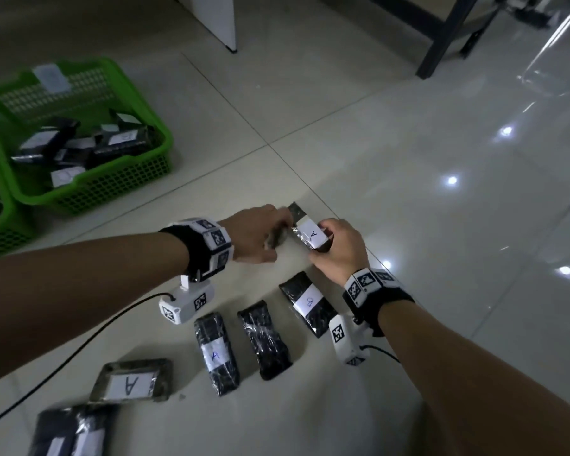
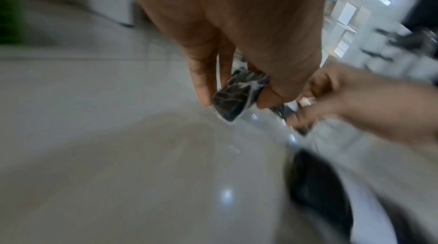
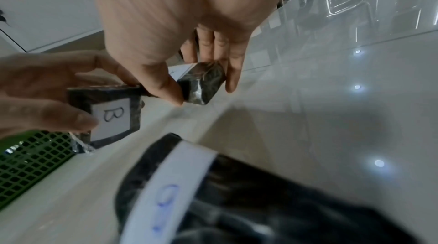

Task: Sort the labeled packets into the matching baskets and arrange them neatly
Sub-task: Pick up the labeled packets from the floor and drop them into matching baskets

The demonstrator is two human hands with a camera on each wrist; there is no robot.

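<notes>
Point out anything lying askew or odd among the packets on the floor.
In the row near the person, one black packet shows no label, unlike its labelled neighbours. The packets in the green basket lie jumbled, not neatly arranged.

Glossy tile, shiny wrap
Floor (image 1: 408, 159) polished tile; packets (image 1: 264, 340) in crinkled shiny film, matt paper labels; basket (image 1: 119, 189) green plastic mesh.

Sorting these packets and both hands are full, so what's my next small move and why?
Probably carry the B packet in your left hand to its matching green basket, since its label is readable; which basket takes B isn't legible.
</notes>
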